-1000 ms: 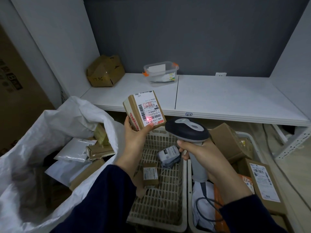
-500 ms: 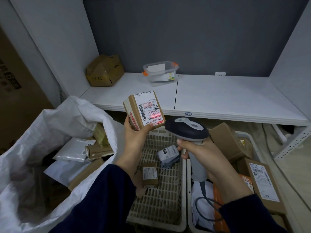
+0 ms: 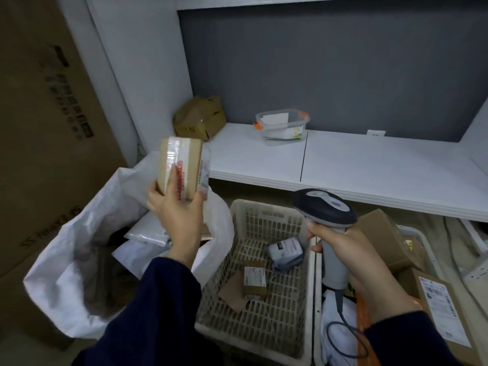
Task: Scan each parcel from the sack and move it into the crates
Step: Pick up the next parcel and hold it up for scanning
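Left grip (image 3: 179,215) high and curled; right grip (image 3: 351,257) lower, clenched.

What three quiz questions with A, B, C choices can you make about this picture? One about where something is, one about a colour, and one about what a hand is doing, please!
1. Where is the clear tub?
A. on the white shelf
B. on the floor
C. under a chair

2. What colour is the sack?
A. red
B. white
C. green

3. What is the right hand doing?
A. waving
B. lying flat
C. gripping the scanner

Answers:
1 A: the tub sits on the shelf near the grey wall.
2 B: the sack's cloth is white.
3 C: its fingers curl round the scanner's handle.
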